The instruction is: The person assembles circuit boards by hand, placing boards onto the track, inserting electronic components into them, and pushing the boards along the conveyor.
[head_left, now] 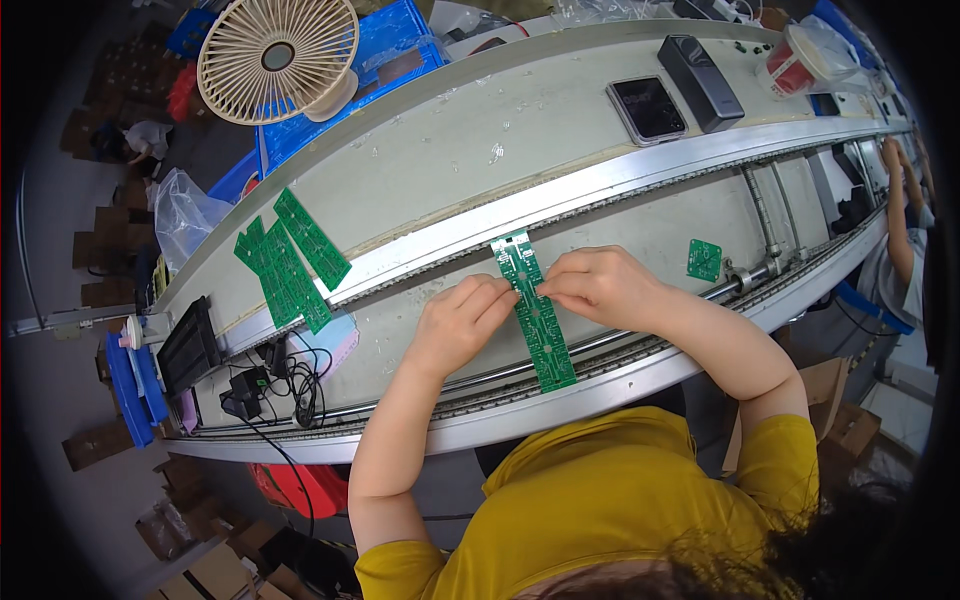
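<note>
A long green circuit board strip [547,345] lies across the metal rails of the bench in front of me. At its left edge, about a third of the way from the far end, my left hand [464,318] is closed in a pinch. My right hand [606,288] is pinched too, its fingertips against the strip's right edge opposite the left ones. Anything small between the fingertips is hidden. Several more green board strips [285,270] overlap in a pile on the left. A small square green board [704,259] sits apart on the right.
A beige fan [278,57] stands at the back left. Black cables and adapters [245,392] lie near the left end. Beyond the far rail are a phone [647,108], a dark grey box [700,82] and a plastic tub [795,62]. Another person's arm [899,225] shows far right.
</note>
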`<act>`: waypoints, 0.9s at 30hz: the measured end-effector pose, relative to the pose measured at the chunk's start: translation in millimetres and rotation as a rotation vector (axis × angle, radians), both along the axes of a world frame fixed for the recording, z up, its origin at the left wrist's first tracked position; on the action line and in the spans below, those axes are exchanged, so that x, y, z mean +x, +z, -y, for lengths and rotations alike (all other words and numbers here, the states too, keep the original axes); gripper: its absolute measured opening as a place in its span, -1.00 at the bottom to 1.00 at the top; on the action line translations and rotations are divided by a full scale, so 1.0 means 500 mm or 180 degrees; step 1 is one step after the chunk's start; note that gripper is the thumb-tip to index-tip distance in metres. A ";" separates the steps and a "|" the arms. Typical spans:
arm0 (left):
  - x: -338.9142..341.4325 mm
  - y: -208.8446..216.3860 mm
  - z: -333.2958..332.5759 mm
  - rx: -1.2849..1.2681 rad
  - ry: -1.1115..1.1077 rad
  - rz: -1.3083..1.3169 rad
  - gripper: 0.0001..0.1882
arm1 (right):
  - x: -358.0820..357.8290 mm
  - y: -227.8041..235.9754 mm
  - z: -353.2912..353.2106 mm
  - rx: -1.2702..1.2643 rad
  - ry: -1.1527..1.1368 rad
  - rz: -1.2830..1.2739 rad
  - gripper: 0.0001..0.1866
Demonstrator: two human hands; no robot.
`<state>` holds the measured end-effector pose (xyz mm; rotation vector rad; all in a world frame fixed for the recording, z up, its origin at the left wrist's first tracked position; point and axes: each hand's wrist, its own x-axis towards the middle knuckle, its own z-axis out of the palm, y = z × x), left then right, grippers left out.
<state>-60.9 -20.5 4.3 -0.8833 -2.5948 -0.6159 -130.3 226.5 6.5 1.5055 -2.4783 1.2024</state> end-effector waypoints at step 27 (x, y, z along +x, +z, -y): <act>0.012 0.017 -0.016 -0.0860 0.0060 -0.0427 -0.75 | 0.004 0.001 -0.001 0.0208 -0.0008 -0.0308 -0.82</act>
